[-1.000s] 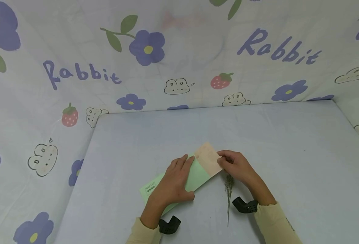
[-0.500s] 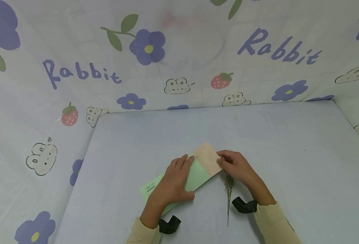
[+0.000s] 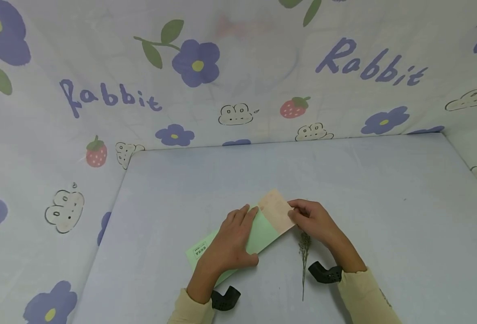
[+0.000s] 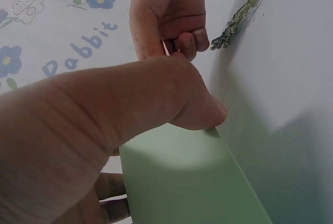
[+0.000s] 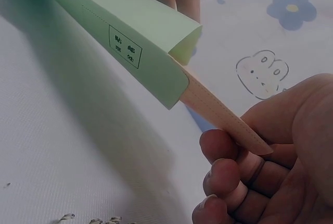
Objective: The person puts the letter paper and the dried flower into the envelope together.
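Note:
A pale green envelope [image 3: 258, 236] lies slanted on the table, with a beige card [image 3: 276, 209] sticking out of its far end. My left hand [image 3: 232, 243] grips the envelope [image 4: 182, 182], thumb on its near edge and fingers on the other side. In the right wrist view the envelope [image 5: 130, 31] gapes open at its mouth, and the card [image 5: 218, 112] runs out of it. My right hand [image 3: 311, 220] pinches the card's outer end between thumb and curled fingers [image 5: 223, 174]. A dried green sprig [image 3: 303, 261] lies just below the right hand.
The table [image 3: 343, 180] has a pale blue cover. Cloth printed with flowers, strawberries and "Rabbit" [image 3: 108, 96] hangs behind and on both sides. Black camera mounts [image 3: 325, 273] sit on both wrists. The sprig [image 4: 244, 13] lies right of the envelope.

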Demonstrator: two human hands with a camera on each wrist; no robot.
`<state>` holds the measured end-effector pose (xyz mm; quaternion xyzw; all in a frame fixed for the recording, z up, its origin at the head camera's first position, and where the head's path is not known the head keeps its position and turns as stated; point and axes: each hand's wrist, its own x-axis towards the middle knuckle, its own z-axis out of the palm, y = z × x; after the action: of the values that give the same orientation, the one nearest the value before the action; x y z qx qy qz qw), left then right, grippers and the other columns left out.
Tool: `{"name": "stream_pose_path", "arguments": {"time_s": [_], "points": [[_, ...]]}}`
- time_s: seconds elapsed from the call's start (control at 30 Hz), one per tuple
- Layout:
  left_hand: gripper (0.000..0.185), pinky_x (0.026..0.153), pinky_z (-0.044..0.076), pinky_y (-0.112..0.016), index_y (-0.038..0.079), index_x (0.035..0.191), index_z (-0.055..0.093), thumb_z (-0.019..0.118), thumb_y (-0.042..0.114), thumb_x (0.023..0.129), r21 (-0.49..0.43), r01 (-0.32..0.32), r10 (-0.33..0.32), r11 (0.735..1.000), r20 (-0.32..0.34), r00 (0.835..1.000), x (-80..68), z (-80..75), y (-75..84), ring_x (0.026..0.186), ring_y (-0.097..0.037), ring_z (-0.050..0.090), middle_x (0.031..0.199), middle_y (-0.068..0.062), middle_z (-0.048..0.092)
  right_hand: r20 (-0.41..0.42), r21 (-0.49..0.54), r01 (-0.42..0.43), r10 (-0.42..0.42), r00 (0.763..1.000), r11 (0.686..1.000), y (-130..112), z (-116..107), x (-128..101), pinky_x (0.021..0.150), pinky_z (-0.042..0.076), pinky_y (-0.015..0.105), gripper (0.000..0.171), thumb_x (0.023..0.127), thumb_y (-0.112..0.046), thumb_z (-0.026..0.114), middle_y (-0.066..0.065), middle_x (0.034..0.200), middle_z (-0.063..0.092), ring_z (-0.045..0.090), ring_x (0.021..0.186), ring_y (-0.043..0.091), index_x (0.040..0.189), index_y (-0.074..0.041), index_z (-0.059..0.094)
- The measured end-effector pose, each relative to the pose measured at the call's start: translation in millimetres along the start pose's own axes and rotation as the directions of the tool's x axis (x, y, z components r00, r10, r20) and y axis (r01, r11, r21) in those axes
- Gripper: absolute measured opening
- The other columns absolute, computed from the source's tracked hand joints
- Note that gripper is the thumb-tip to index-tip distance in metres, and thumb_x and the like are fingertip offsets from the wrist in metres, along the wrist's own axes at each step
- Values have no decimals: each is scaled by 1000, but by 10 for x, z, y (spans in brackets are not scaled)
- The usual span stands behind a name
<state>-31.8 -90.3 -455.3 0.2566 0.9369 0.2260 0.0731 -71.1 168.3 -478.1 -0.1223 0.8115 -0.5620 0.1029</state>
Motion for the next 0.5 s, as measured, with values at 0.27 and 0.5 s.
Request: {"name": "stream_pose_path", "arguments": {"time_s": [0.27,0.5], "points": [[99,110,31,-51,7,158,26,72,20,71,-1,-1,1,1000,1,1000,6,-8,2,143,-34,29,159,-19,28,5,13,-4,4,1000,1000,-31,-6,-4,60,47,32,36,101,-12,55,7,78,61,52,65,17,131,10,60],[100,111,30,-51,8,158,25,73,21,72,-17,1,0,1000,4,1000,1,-3,-6,143,-33,28,160,-19,27,6,0,-15,15,1000,1000,-7,0,7,60,47,33,35,101,-11,55,6,77,61,52,65,18,130,9,60]]}}
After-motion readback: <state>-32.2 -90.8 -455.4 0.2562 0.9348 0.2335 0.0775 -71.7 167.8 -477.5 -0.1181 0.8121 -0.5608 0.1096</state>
